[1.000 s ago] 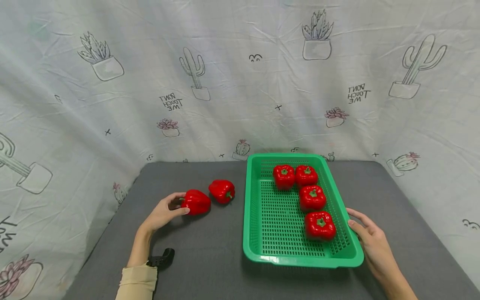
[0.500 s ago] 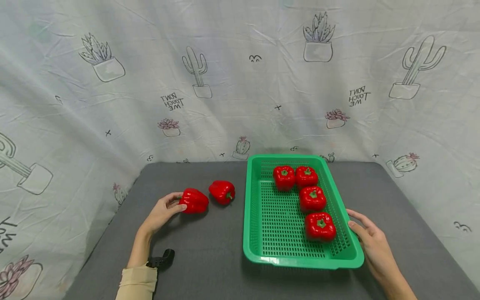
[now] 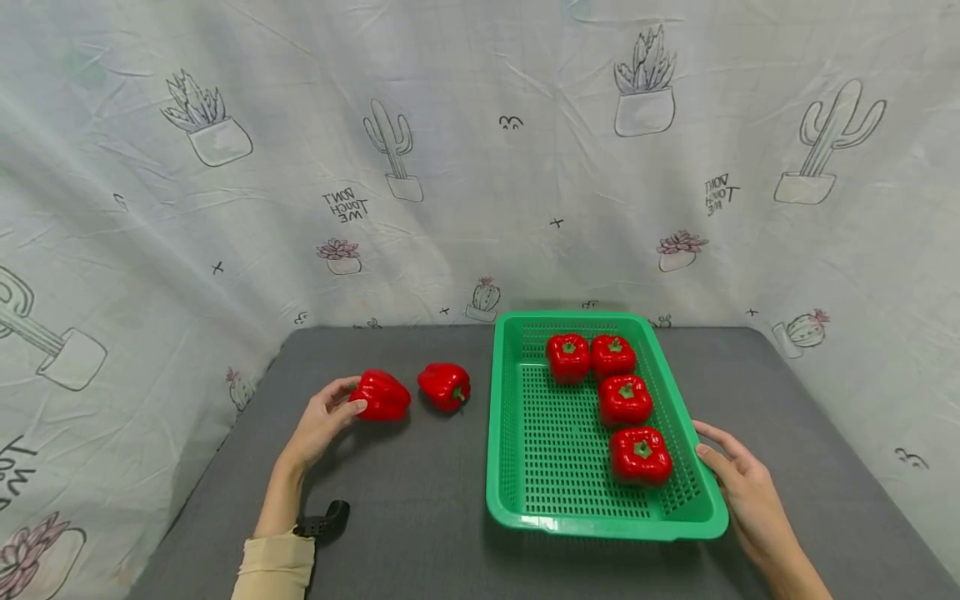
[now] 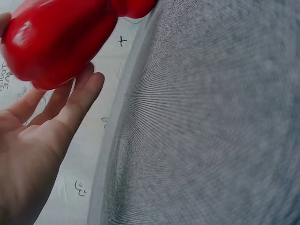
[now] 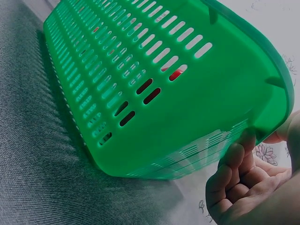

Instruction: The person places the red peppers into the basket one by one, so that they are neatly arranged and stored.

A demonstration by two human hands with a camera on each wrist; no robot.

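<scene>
On the left of the head view, my left hand [image 3: 317, 423] grips a red bell pepper [image 3: 383, 396] by its stem end, thumb in front and fingers behind. The left wrist view shows this pepper [image 4: 58, 42] tilted above the fingers [image 4: 89, 91]. A second red bell pepper [image 3: 445, 387] lies on its side just right of the held one. My right hand [image 3: 746, 487] holds the right rim of a green plastic basket [image 3: 600, 528], thumb over the edge. Seen in the right wrist view, its fingers [image 5: 234, 157] curl under the rim at the corner.
Several red bell peppers [image 3: 625, 398] stand stem up along the basket's back and right side. The basket rests on a dark grey table [image 3: 420, 500]. A pale curtain with cactus drawings [image 3: 480, 167] encloses the back and sides. A black strap [image 3: 326, 520] sits at my left wrist.
My left hand has moved slightly back and left with the bell pepper, widening its distance from the second one. The right hand and basket have stayed in place.
</scene>
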